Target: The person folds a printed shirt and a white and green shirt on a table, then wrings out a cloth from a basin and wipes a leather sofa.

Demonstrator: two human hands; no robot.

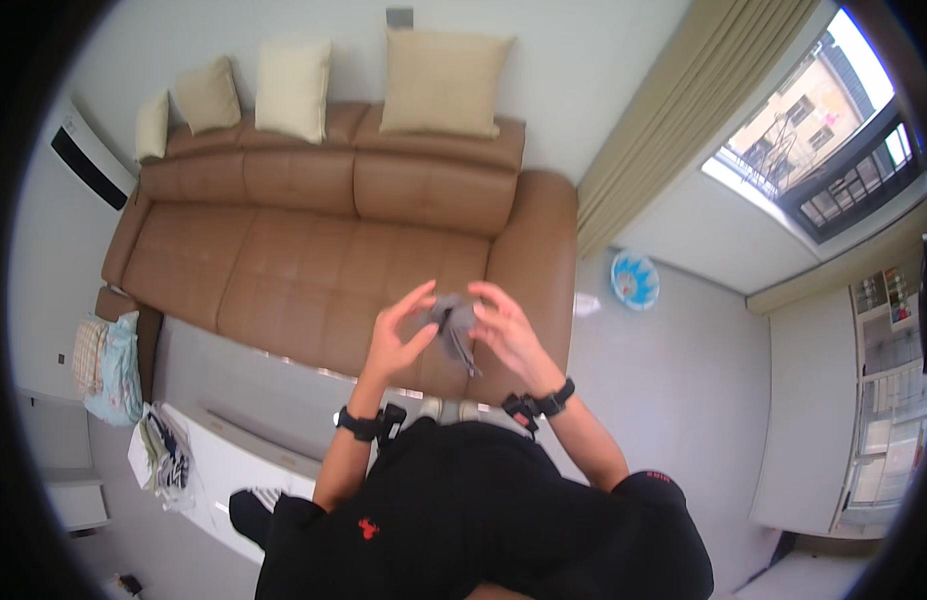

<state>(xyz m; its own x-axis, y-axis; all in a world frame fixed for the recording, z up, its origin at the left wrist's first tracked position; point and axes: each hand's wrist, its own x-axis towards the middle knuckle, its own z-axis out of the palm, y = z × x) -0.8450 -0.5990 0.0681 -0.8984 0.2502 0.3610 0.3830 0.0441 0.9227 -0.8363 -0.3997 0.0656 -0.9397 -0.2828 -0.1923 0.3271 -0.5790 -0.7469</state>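
A small, crumpled piece of grey fabric [454, 330] is held up in front of me, above the right end of the brown sofa [306, 255]. My left hand [397, 334] has its thumb against the fabric's left side, with the index finger curved above. From the other side, the fingertips of my right hand [510, 336] grip its right edge. A narrow loose end hangs down between the hands. Blur hides the exact kind of garment.
Several cushions [448, 82] line the sofa back. Behind my left arm stands a white table [216, 465] with folded clothes [163, 457] at its far end. A blue and white basin [634, 280] sits on the floor near the curtain [681, 112]. Folded bedding [111, 367] lies at left.
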